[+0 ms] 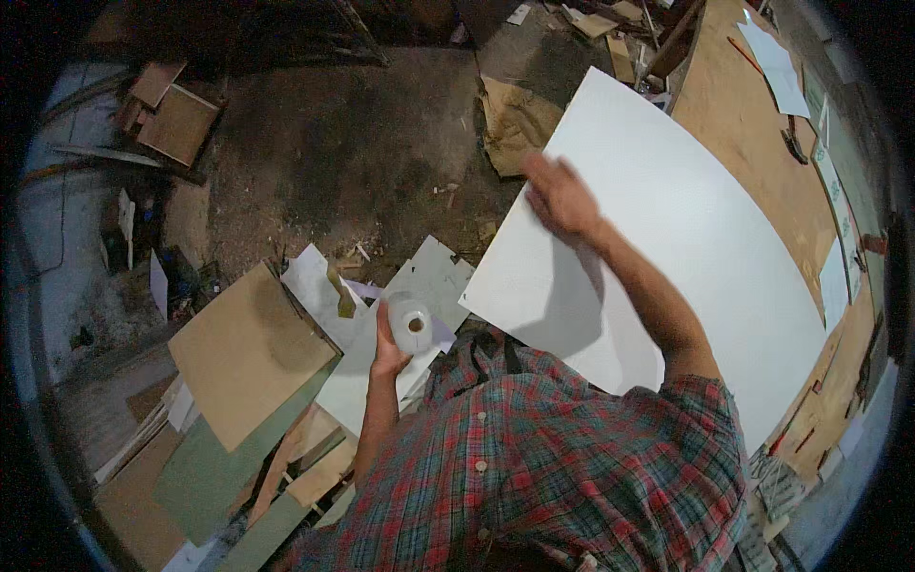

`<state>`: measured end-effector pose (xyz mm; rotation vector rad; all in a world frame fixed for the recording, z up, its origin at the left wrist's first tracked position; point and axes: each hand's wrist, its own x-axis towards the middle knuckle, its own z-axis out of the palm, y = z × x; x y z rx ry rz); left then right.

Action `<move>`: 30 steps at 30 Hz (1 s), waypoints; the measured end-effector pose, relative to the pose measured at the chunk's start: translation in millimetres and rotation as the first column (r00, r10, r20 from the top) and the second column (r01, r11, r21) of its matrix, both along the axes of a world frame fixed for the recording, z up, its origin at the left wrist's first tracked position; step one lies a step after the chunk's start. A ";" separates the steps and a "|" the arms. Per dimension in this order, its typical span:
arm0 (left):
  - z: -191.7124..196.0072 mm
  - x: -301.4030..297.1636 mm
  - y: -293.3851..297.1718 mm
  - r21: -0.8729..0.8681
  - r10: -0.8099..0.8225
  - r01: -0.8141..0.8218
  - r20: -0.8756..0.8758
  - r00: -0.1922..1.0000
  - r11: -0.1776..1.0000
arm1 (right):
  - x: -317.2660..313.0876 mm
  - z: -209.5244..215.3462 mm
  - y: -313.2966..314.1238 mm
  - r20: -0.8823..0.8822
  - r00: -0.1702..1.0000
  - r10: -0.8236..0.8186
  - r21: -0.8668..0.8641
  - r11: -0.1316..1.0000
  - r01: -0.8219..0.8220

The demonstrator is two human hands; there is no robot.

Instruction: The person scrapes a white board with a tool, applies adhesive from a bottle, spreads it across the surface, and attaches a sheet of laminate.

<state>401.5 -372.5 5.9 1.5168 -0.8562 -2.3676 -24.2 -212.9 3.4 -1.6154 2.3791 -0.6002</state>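
Note:
A roll of clear tape [403, 336] with a small brown core is held upright in my left hand [384, 355], the fingers partly hidden behind it. My right hand [564, 198] lies along the far left edge of a large white board [667, 200], its fingers stretched out and slightly blurred. The board rests on the worktable and reaches close to my waist, where the forearm casts a shadow on it. A near-left corner of the board points toward the tape roll.
Beneath the board lies a wooden tabletop [729, 105], with pliers [793, 145] and paper strips along its right side. At left, a tan panel [253, 353] leans on stacked green boards and scraps. Torn cardboard [515, 124] and debris lie on the dark floor.

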 end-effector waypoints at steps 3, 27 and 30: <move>21.6 -8.5 5.1 0.103 0.067 -0.071 0.041 0.997 0.992 | -73.3 -9.3 -1.4 -0.208 0.968 -0.144 -0.032 0.990 0.140; 40.7 -40.7 9.5 0.144 -0.033 0.022 0.072 0.997 0.989 | -169.4 -20.3 -41.4 -0.236 0.789 -0.568 -0.087 0.821 0.565; 41.2 -38.9 15.7 0.074 0.066 -0.078 0.150 0.986 0.994 | -161.6 -15.6 -23.7 -0.218 0.799 -0.561 -0.067 0.825 0.561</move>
